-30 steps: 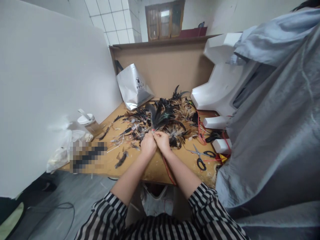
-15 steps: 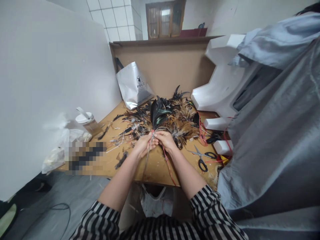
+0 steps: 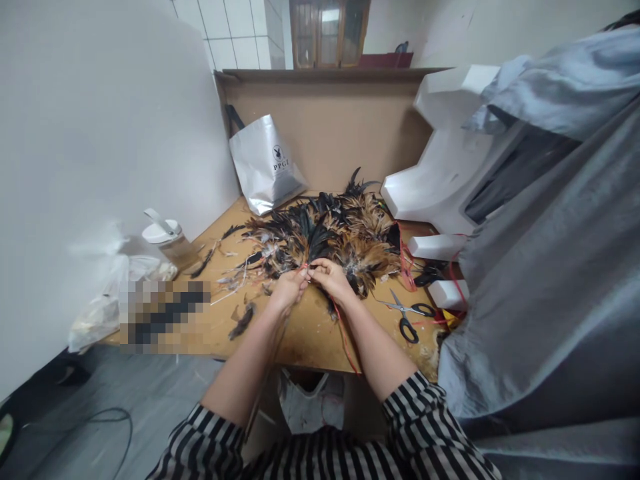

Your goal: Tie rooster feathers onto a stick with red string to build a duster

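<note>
Red string runs from between the two hands down past the right forearm and over the near edge of the plywood tabletop. Left hand and right hand are side by side, fingertips meeting, both pinched on the quill end of one bundle of feathers, whose dark, glossy plumes fan away from the person. That bundle lies at the near edge of one large heap of black and tawny feathers in the middle of the table; a few loose feathers are scattered to the left, too small to count.

One pair of black-handled scissors lies just right of the right hand, blades shut. One silver paper bag leans on the brown cardboard back wall. One jar with a white lid stands at the left, beside a crumpled clear plastic bag. Grey cloth hangs along the right side, over white foam pieces.
</note>
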Action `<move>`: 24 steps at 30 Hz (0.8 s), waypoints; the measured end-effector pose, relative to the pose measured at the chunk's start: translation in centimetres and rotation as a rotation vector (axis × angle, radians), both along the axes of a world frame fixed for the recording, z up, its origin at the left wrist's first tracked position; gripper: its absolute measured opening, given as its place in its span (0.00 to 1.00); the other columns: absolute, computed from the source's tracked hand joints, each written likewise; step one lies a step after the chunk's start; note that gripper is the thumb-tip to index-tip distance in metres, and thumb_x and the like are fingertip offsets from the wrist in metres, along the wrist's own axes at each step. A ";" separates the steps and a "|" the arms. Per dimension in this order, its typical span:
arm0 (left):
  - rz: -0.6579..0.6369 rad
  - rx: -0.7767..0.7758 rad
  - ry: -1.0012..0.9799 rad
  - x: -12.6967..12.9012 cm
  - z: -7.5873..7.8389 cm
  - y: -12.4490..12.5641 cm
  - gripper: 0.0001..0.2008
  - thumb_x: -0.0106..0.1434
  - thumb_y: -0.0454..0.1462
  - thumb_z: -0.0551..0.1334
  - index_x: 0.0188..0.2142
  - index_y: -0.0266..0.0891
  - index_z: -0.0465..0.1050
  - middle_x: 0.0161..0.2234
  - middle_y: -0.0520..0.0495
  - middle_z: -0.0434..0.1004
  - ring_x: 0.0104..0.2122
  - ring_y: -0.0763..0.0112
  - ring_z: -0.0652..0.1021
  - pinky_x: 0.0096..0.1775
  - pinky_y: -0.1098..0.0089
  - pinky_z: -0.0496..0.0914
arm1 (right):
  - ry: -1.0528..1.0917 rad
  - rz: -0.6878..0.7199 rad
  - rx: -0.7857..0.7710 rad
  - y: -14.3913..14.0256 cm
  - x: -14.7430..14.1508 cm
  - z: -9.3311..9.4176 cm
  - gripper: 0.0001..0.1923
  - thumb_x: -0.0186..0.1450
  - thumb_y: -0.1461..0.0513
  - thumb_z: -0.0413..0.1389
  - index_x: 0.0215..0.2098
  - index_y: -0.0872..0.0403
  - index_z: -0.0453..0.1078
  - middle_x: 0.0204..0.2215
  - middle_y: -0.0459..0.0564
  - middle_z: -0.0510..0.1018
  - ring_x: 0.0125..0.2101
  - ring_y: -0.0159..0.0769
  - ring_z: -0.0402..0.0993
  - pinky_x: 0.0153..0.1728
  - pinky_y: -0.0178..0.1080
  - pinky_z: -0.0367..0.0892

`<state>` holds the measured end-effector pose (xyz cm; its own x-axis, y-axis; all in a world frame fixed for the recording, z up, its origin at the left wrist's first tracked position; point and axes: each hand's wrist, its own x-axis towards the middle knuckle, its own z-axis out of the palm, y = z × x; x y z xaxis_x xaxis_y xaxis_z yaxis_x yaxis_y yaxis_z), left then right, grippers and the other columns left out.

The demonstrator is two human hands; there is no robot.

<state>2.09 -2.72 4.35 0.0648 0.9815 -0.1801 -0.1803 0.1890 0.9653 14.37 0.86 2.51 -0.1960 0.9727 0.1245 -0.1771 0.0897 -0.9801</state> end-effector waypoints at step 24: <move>0.003 -0.145 -0.558 0.2 0.5 4.1 0.03 0.55 0.30 0.60 0.31 0.32 0.67 0.22 0.54 0.64 0.13 0.88 0.57 0.11 0.86 0.48 | 0.012 -0.318 0.046 1.1 1.2 -0.3 0.11 0.54 0.57 0.52 0.32 0.55 0.63 0.15 0.40 0.68 0.13 0.24 0.54 0.16 0.29 0.52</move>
<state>2.32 1.35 4.84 0.1856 0.9498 -0.2520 -0.6560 0.3107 0.6879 15.57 1.97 2.24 0.1190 0.9781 0.1706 -0.1448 0.1871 -0.9716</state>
